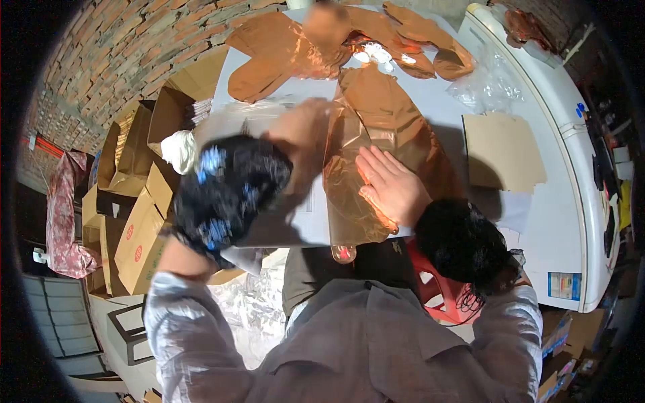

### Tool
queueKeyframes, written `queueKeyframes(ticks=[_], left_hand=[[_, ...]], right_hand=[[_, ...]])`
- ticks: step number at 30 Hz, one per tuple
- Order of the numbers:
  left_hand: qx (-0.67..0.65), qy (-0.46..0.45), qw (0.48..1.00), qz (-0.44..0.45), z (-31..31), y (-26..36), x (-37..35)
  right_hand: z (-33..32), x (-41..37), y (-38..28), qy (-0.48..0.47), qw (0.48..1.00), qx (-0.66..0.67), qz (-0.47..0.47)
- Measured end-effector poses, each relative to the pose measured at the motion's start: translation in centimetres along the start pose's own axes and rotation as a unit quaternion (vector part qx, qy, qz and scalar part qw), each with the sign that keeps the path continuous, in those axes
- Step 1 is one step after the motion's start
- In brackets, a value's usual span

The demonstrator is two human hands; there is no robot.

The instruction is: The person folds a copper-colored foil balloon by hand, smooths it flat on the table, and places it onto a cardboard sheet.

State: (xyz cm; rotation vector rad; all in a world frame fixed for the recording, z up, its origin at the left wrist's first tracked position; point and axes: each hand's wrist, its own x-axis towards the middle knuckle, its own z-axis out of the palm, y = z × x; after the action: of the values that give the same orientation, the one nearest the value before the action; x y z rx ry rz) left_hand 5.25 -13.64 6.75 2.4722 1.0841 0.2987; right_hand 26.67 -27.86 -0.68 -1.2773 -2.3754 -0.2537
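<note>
A flat, copper-coloured piece of shiny film (379,107), perhaps a foil balloon, lies lengthwise on the white table, its lower part inside or under a clear plastic layer (344,151). My right hand (393,188) rests on its lower right part, fingers stretched out flat. My left hand (302,131) is smeared by motion beside its left edge, over clear plastic sheets or bags (259,111); whether it holds anything is hidden. At the table's front edge, a small rounded end with a pink-red spot (344,253) hangs over.
More copper-coloured film pieces (265,47) lie across the back, near small white pieces (373,54). A cardboard sheet (504,151) and crumpled clear plastic (490,87) lie on the right. Open cardboard boxes (144,225) stand left; a red stool (440,289) is below.
</note>
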Motion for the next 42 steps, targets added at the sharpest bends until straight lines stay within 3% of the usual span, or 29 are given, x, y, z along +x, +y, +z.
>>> queueKeyframes(ticks=[1,3,4,7,11,15,18,21,24,27,33,35,37,39,42], left_hand=[[-0.004,0.01,0.999,0.049,-0.1,-2.5,1.9],[0.083,0.058,0.957,0.272,0.2,-7.0,6.4],[-0.064,-0.153,0.985,-0.044,-2.8,-2.0,6.4],[-0.048,-0.195,0.979,0.041,-2.7,-3.4,9.7],[-0.161,-0.3,0.939,0.049,-0.6,-6.7,14.4],[-0.102,-0.355,0.923,0.107,-0.2,-7.6,16.6],[-0.12,-0.354,0.902,0.215,0.5,-9.5,17.8],[-0.137,-0.331,0.918,0.168,0.6,-9.7,17.6],[-0.081,-0.274,0.942,0.177,0.7,-9.4,16.7],[-0.016,-0.094,0.951,0.295,0.6,-8.8,15.1],[0.005,0.123,0.975,0.183,-1.5,-8.4,12.1],[-0.029,0.071,0.997,-0.002,-1.4,-5.2,8.4],[-0.064,0.105,0.991,0.057,0.2,0.1,1.9],[0.026,0.126,0.977,0.17,3.7,1.1,-1.7],[0.061,0.07,0.986,0.137,5.7,5.3,-7.5]], right_hand=[[0.0,-0.1,-0.1,0.003,1.0,0.003,0.003],[0.0,-0.1,-0.1,0.008,1.0,0.01,0.009],[0.0,-0.1,-0.1,0.011,1.0,0.014,0.011],[-0.3,0.1,-0.2,0.007,0.999,0.027,0.02],[-0.6,0.4,-0.3,-0.012,0.998,0.057,0.032],[-1.2,0.8,-0.4,-0.047,0.993,0.096,0.047],[-1.4,1.0,-0.4,-0.076,0.99,0.104,0.055],[-1.5,1.1,-0.4,-0.101,0.989,0.095,0.058],[-1.4,0.9,-0.4,-0.111,0.988,0.086,0.06],[-1.4,1.0,-0.5,-0.112,0.988,0.085,0.063],[-1.7,1.0,-0.6,-0.086,0.989,0.102,0.064],[-1.4,0.9,-0.6,-0.077,0.991,0.097,0.06],[-1.1,0.7,-0.5,-0.067,0.992,0.089,0.054],[-0.2,0.2,-0.1,-0.054,0.995,0.069,0.05],[0.0,-0.2,0.0,-0.043,0.998,0.032,0.034]])
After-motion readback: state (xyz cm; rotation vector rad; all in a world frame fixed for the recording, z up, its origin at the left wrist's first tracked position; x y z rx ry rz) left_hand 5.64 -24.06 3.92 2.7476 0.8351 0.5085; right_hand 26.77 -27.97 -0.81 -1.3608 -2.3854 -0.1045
